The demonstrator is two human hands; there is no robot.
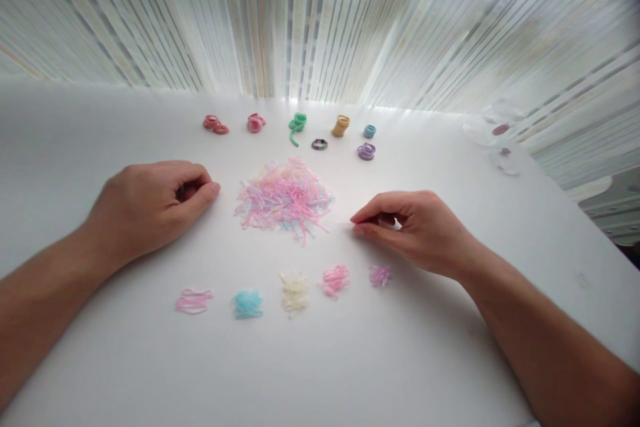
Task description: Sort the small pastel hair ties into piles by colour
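Note:
A loose heap of thin pastel rubber bands point(285, 197), mostly pink with blue and cream, lies mid-table. My right hand point(415, 227) is just right of it, thumb and forefinger pinching a pale pink rubber band point(346, 223) whose end pokes out towards the heap. On the left, my left hand point(155, 207) rests on the table, closed, with its fingers curled under and no object showing in it. Nearer me lie small sorted piles: pink-and-white bands point(194, 302), turquoise bands point(247, 304), cream bands point(295, 295), pink bands point(335, 280) and purple bands point(380, 276).
Along the back of the white table point(320, 374) sit coiled red bands point(215, 124), a pink coil point(256, 122), green point(298, 122), mustard point(341, 126), blue point(369, 131) and purple coils point(367, 151), plus a dark beaded ring point(319, 144). Clear plastic pieces point(503, 159) lie back right, before the strip curtain point(300, 20).

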